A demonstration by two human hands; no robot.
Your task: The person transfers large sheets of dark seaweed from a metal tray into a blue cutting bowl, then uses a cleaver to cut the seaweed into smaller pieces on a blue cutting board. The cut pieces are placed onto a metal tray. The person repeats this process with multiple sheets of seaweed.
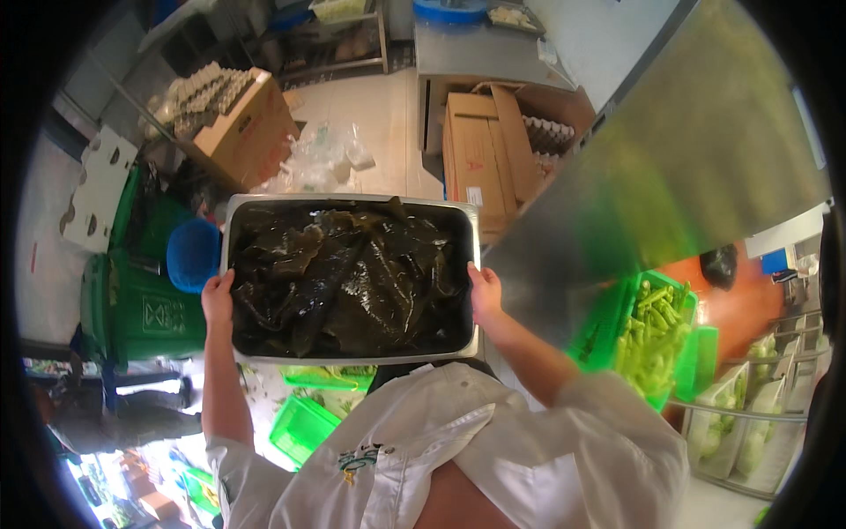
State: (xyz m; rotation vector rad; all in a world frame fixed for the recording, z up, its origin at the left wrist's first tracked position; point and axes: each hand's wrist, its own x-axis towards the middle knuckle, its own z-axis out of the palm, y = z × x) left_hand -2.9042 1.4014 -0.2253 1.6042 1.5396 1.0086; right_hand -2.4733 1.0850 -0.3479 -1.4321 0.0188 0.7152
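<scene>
Held out in front of my body is a rectangular stainless steel pan (pixel 350 360). Wide, wet, dark brown-green sheets that look like kelp (pixel 357 278) fill it, and one piece pokes up over the far rim. My left hand (pixel 218 294) grips the pan's left side, its thumb on the rim. Around the right side, at about the same height, closes my right hand (pixel 486 291). The fingers under the pan are hidden on both sides.
Left stand green wheeled bins (pixel 158 311) and a blue basket (pixel 193 254). Ahead are a carton with egg trays (pixel 248 132), plastic bags (pixel 324 159) on the floor, and another carton (pixel 479 152) beside a steel counter (pixel 476 56). A reflective panel (pixel 674 152) and a green vegetable crate (pixel 651 337) are right.
</scene>
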